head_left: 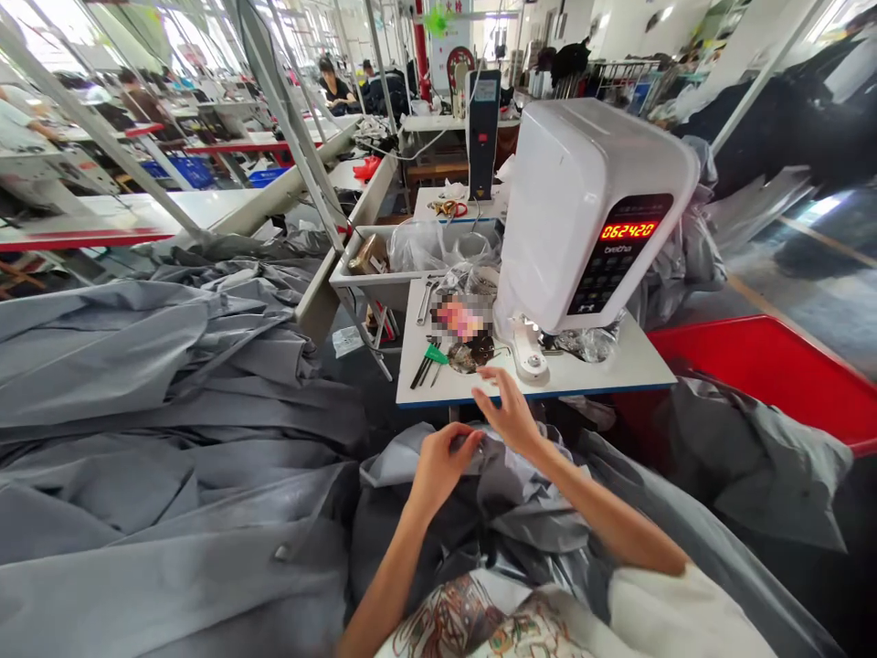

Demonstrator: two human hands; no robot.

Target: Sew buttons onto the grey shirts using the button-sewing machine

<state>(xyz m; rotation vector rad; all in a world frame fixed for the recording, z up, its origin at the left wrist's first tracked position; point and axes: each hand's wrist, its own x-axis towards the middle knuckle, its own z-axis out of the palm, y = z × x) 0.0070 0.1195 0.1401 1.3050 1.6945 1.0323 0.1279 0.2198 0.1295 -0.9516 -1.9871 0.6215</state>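
Observation:
Over my lap, my left hand (445, 459) is closed, thumb and forefinger pinching the grey coated fabric (503, 493). My right hand (511, 416) is raised just beyond it, fingers apart, with nothing seen in them. Its fingertips are near a pile of small dark and shiny parts (471, 355) at the front edge of the white table (582, 376). Right of the pile rises a white machine (554, 192) with a lit red number display (628, 229). Its small lower arm (531, 356) sticks out toward me.
Heaped grey fabric (171, 439) fills the left side. A green-handled tool (435, 355), dark rods and a wrench (425, 302) lie on the table's left. A red bin (767, 366) stands at right; a metal post (294, 119) slants at left. Other people sit farther back.

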